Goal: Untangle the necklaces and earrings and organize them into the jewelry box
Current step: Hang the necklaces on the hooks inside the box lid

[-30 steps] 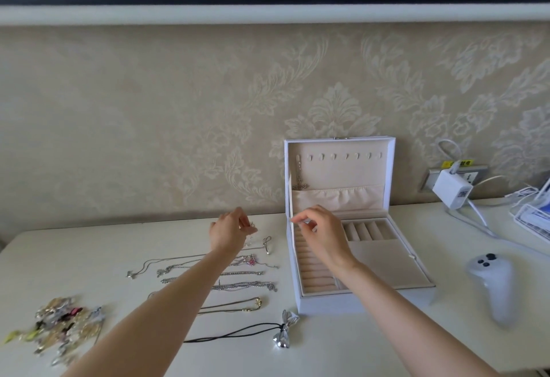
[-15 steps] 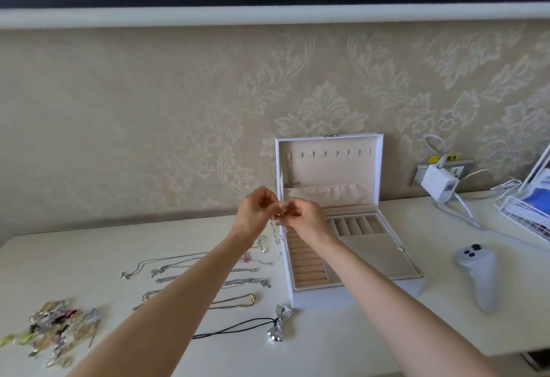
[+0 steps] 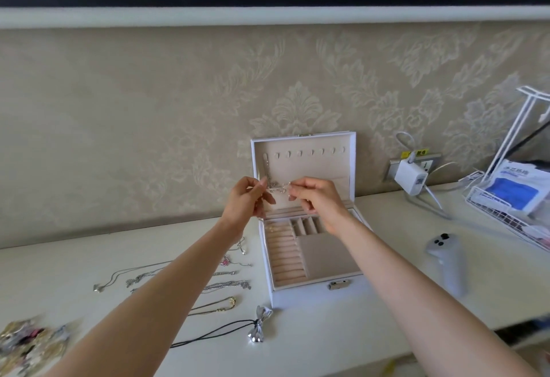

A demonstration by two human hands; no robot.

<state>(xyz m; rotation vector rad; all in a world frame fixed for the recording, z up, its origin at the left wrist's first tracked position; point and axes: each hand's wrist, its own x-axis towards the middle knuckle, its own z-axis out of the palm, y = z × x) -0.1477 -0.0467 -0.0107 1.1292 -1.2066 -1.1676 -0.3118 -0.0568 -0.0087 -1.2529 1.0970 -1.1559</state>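
Both hands pinch one thin chain [image 3: 278,188], the left hand [image 3: 248,199] and right hand [image 3: 320,198] each at an end, held up before the open box [image 3: 303,297]. Likely step: hanging it. Next calls for looping it onto a free lid hook [image 3: 323,152] without snagging; other necklaces [image 3: 226,286] wait on the tabletop [image 3: 59,263].

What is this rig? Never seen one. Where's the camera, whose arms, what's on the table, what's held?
No robot: a person's bare arms, filmed by one wide-angle camera on their head, looking forward and down. The left hand and right hand pinch a thin silver chain between them, in front of the open box. Left of the box on the table lie several necklaces, a silver bow pendant and a blurry heap of jewelry. Right of it lies a white controller.
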